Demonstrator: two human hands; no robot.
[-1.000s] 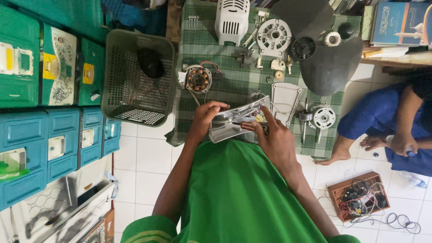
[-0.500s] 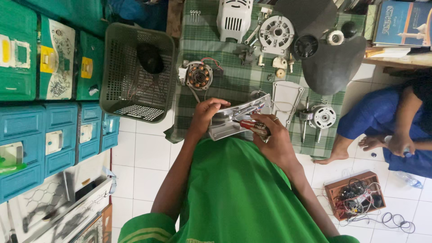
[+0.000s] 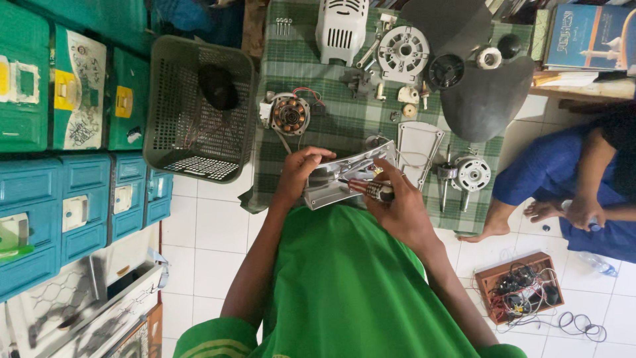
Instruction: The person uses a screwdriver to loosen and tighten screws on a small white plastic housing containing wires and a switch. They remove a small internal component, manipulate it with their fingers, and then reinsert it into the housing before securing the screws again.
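— 2 hands met on 1 part: a grey plastic housing [image 3: 344,179], held just above the near edge of the checked cloth [image 3: 318,99], close in front of the green shirt [image 3: 344,292].

— Which way did it lie?

— Its long axis ran across the body, from the left hand [image 3: 299,171] up and rightward toward the white bracket [image 3: 417,149] on the cloth. The left hand was clamped around the left end, fingers curled over the top edge.

— And the right?

— The right hand [image 3: 397,205] was closed on a screwdriver [image 3: 368,189], its dark handle in the fingers and the tip pointing left into the housing's middle. So the tool lay nearly along the housing, not across it.

— Which hand was nearer the work point?

— The right, by my reading; the left only steadied. Both forearms came up from the bottom of the view, elbows bent, wrists nearly level.

— Anything around them?

— A copper-wound motor [image 3: 289,114] sat on the cloth beyond the left hand, a green basket [image 3: 199,106] left of it. Another person in blue sat well apart on the right.
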